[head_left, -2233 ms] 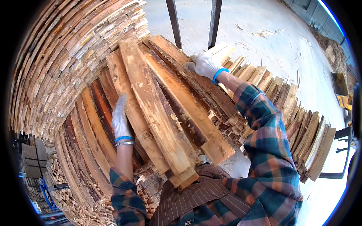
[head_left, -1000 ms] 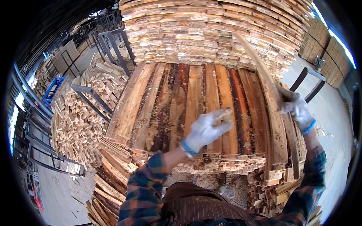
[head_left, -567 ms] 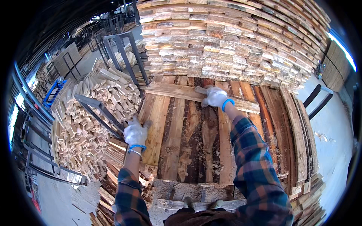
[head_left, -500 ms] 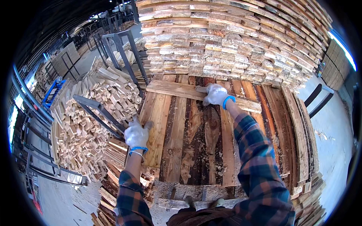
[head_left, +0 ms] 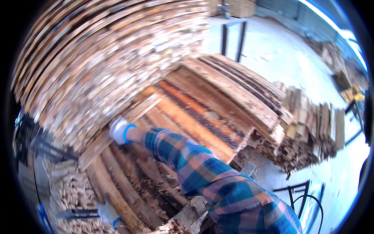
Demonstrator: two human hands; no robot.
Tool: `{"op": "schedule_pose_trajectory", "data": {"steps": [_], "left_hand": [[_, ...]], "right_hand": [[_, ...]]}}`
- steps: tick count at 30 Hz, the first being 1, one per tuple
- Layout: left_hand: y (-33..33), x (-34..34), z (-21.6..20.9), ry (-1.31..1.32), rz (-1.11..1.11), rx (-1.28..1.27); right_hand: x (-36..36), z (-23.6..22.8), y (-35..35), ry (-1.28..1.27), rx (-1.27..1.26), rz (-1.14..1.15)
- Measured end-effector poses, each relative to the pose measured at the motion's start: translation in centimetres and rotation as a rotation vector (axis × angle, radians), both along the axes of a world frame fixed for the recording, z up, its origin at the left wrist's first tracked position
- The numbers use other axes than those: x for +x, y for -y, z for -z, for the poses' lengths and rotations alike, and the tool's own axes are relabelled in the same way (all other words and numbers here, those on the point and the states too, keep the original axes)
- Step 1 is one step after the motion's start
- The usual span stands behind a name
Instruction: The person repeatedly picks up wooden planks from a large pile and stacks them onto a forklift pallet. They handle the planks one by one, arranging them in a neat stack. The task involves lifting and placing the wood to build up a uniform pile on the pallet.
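Note:
My right hand [head_left: 120,131], in a white knit glove with a blue cuff, grips a short wooden plank [head_left: 142,108] lying crosswise over the bed of boards [head_left: 193,123]. Its fingers are smeared, but the hand spans the plank's width. At the lower left, my left hand [head_left: 108,213], gloved the same way, is beside the outer edge of the boards. Motion blurs its fingers, so I cannot tell whether it holds anything. The boards lie side by side, some with dark bark strips and sawdust.
A tall stack of planks [head_left: 117,50] rises along the far left side. More boards [head_left: 237,87] lie stacked at the right, beside a pile of wood offcuts [head_left: 311,121]. Dark metal frame posts [head_left: 233,37] stand beyond. Short wood pieces [head_left: 74,187] heap up at lower left.
The view has swung to the right, bringing the right-hand pile and floor into sight. My right hand stays on the crosswise plank; my left hand now shows at the lower left, blurred.

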State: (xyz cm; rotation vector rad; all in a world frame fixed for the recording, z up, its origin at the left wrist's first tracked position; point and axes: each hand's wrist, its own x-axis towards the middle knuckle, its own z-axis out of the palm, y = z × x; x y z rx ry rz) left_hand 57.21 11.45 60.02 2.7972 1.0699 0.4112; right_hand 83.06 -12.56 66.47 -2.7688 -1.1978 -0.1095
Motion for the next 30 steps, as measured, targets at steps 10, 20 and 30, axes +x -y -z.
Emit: {"op": "schedule_pose_trajectory", "data": {"steps": [10, 20, 30], "left_hand": [[-2.5, 0.4, 1.5, -0.052, 0.045, -0.014], [29.6, 0.1, -1.8, 0.402, 0.868, -1.659], [57.0, -2.9, 4.5, -0.274, 0.767, -1.791]], "right_hand": [[-13.4, -7.7, 34.9, 0.089, -0.165, 0.600], [-12.6, -5.9, 49.4, -0.439, 0.572, 0.676], [-15.0, -3.5, 53.5, 0.119, -0.065, 0.780]]}}
